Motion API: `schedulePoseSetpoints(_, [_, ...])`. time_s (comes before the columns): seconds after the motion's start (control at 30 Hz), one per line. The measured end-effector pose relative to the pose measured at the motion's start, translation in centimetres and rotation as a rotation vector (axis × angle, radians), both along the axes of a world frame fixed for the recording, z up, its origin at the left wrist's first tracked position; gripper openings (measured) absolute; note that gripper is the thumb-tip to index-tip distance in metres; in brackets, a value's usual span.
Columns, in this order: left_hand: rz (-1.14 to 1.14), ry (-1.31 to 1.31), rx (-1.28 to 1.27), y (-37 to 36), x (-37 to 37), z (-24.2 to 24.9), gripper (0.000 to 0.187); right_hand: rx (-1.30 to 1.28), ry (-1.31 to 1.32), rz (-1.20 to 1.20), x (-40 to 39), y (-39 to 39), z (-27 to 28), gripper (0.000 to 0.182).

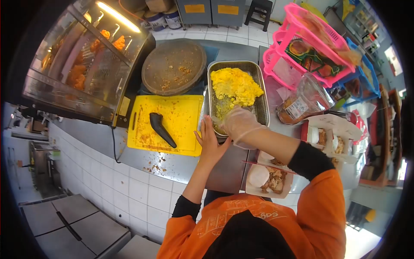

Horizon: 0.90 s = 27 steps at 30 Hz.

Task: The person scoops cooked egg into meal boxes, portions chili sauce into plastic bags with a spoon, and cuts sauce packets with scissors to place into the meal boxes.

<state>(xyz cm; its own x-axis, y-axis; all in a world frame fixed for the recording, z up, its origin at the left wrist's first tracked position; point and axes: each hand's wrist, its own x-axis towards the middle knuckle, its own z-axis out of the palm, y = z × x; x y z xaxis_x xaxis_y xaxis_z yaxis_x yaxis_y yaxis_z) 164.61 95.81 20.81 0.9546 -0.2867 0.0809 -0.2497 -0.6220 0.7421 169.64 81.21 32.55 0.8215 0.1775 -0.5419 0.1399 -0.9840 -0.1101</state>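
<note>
A rectangular metal tray [266,93] with perforated sides holds a mound of bright yellow, lumpy food [237,86] like scrambled egg. Looser greenish-yellow crumbs [223,108] lie in its near left part. My right hand [242,124], in a clear plastic glove, reaches into the near end of the tray. Its fingers are bent down at the crumbs, and their tips are hidden. Bare, my left hand [210,140] rests against the tray's near left corner, with its fingers stretched out and apart.
Left of the tray, a black curved-handled object [162,129] lies on a yellow cutting board [187,142]. Beyond are a round chopping block [172,64] and a lit fried-chicken cabinet [92,64]. To the right stand open food boxes [282,192], a plastic pouch [297,108] and a pink basket rack [276,54].
</note>
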Motion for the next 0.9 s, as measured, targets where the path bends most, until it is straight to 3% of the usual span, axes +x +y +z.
schedulePoseSetpoints(0.07, [-0.043, 0.057, 0.013, 1.1, 0.7, 1.1, 0.101, 0.073, -0.208, -0.028, -0.6, -0.1, -3.7, 0.039])
schedulePoseSetpoints(0.17, [-0.081, 0.053, -0.008, 2.1, 1.5, 1.7, 0.096, 0.041, -0.417, -0.109, -1.3, -1.9, -8.8, 0.034])
schedulePoseSetpoints(0.3, [-0.115, 0.065, -0.055, 2.8, 2.0, 1.6, 0.089, -0.121, -0.491, -0.231, 0.2, 0.1, -5.5, 0.033])
schedulePoseSetpoints(0.4, [-0.138, 0.063, -0.066, 3.0, 2.4, 1.5, 0.087, -0.072, -0.676, -0.177, 0.0, -0.8, -8.4, 0.046])
schedulePoseSetpoints(0.5, [-0.164, 0.072, -0.065, 3.8, 3.0, 1.4, 0.087, 0.001, -0.567, -0.058, -1.2, -1.5, -4.9, 0.043])
schedulePoseSetpoints(0.6, [-0.164, 0.029, -0.014, 3.9, 2.7, 1.2, 0.092, 0.147, -0.818, -0.318, -0.1, -2.9, -6.7, 0.042])
schedulePoseSetpoints(0.77, [-0.205, -0.121, 0.019, 2.3, 4.4, 2.5, 0.106, -0.029, -0.707, 0.055, 1.4, 0.3, -2.2, 0.060])
schedulePoseSetpoints(0.87, [-0.220, -0.145, 0.047, 1.0, 5.1, 1.6, 0.109, 0.275, -0.807, 0.098, 2.0, 1.0, -3.8, 0.062])
schedulePoseSetpoints(0.9, [-0.215, -0.150, 0.044, 0.8, 5.3, 1.4, 0.110, 0.220, -0.774, 0.148, 2.2, 0.4, -5.0, 0.071])
